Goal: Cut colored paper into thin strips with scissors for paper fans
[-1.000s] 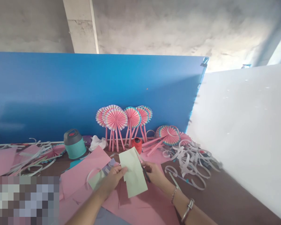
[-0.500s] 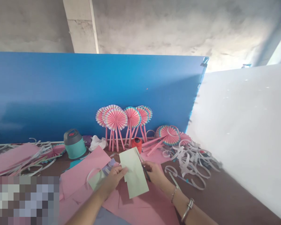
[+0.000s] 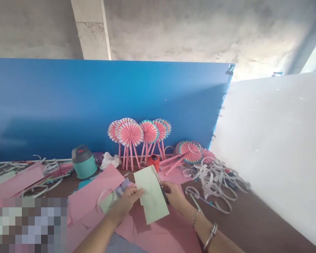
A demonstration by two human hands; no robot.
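Observation:
Pale green paper (image 3: 154, 198) is pinched at its left edge between the thumb and fingers of my left hand (image 3: 131, 198). At its right edge, my right hand (image 3: 172, 195) is closed around dark-handled scissors (image 3: 164, 194); the blades lie along the paper's upper right side and are mostly hidden. Beneath both hands spread large pink sheets (image 3: 158, 233), with another piece of pale green paper (image 3: 107, 202) to the left of my left hand.
Pink paper fans (image 3: 130, 134) lean on the blue panel (image 3: 147, 91). A teal and grey container (image 3: 84, 165) stands left of a red spool (image 3: 154, 162). Curled white paper strips (image 3: 213, 182) lie at right, and more pink sheets (image 3: 23, 179) at far left.
The lower end of the pale green paper has shifted slightly right. At far left, the pink sheets have moved and a pale green piece now shows. Both my hands stay almost in place.

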